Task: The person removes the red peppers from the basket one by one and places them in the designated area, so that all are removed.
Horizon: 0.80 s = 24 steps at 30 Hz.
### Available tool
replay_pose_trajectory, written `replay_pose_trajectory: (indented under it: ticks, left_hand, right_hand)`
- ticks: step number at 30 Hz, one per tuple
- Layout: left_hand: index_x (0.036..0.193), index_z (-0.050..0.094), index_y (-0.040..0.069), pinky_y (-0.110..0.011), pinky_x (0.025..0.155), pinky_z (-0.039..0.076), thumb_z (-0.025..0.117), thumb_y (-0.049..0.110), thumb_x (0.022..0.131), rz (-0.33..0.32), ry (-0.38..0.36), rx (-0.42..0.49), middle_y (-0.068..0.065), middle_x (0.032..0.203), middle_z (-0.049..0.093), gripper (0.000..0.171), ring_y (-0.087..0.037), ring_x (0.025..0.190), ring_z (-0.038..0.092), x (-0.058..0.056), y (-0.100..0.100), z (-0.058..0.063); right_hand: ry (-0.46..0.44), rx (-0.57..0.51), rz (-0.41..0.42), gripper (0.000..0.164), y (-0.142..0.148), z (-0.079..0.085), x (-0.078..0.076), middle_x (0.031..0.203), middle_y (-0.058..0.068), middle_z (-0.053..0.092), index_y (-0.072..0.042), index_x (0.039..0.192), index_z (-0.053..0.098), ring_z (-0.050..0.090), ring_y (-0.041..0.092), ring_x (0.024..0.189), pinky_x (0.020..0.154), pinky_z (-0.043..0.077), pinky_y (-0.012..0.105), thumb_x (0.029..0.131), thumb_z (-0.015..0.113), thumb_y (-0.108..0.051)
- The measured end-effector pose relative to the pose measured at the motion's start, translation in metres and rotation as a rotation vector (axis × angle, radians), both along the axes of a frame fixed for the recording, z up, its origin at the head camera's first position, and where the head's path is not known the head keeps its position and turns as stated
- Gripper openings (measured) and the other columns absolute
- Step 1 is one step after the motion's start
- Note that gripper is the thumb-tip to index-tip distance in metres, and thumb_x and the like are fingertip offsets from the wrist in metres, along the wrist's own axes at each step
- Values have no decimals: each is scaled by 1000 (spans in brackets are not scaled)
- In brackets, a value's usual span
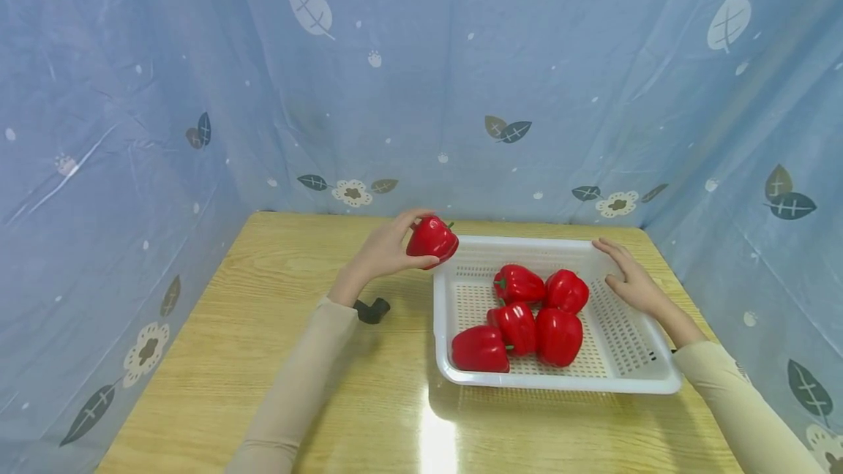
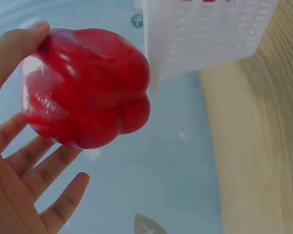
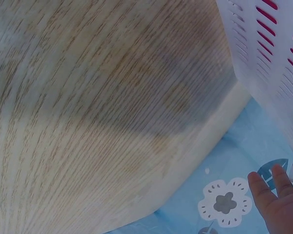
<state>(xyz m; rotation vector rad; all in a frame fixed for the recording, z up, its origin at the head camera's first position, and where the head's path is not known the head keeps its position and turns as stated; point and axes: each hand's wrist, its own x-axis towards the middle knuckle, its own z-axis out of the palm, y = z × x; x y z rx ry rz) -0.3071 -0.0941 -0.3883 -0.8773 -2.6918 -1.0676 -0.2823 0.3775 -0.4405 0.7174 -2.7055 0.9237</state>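
My left hand (image 1: pixel 383 249) holds a red bell pepper (image 1: pixel 432 240) between thumb and fingers, just off the left back corner of a white plastic basket (image 1: pixel 527 380). In the left wrist view the bell pepper's lobed underside (image 2: pixel 93 92) faces the camera, and the little finger stands free of it. Several other red bell peppers (image 1: pixel 558 336) lie inside the basket. Over the basket's right side rests my right hand (image 1: pixel 634 285), its fingers extended toward the back corner and the thumb inside the rim. Two straight fingertips (image 3: pixel 278 183) show beside the basket wall in the right wrist view.
The basket stands on a wooden table (image 1: pixel 276 342), toward its right side. A blue patterned curtain (image 1: pixel 421 93) hangs behind the table and along both sides. Near the left wrist is a small black device (image 1: pixel 373 311).
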Motion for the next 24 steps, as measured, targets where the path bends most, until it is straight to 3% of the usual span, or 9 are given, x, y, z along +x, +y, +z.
replay_pose_trajectory:
  ticks: [8, 24]
  left_hand:
    - [132, 41, 27, -39, 79, 52, 78, 42, 69, 38, -51, 51, 6, 122, 53, 75, -13, 107, 50, 0, -14, -10]
    - [134, 41, 28, -38, 82, 52, 77, 41, 71, 109, -103, 22, 9, 127, 50, 74, -14, 111, 48, 4, -41, -34]
  right_hand:
    - [-1, -4, -2, 61, 0, 0, 1, 142, 32, 23, 3, 139, 33, 21, 55, 127, 88, 24, 75, 81, 47, 13]
    - [-28, 0, -26, 61, 0, 1, 2, 144, 30, 22, 0, 141, 32, 20, 54, 128, 89, 21, 76, 82, 48, 12]
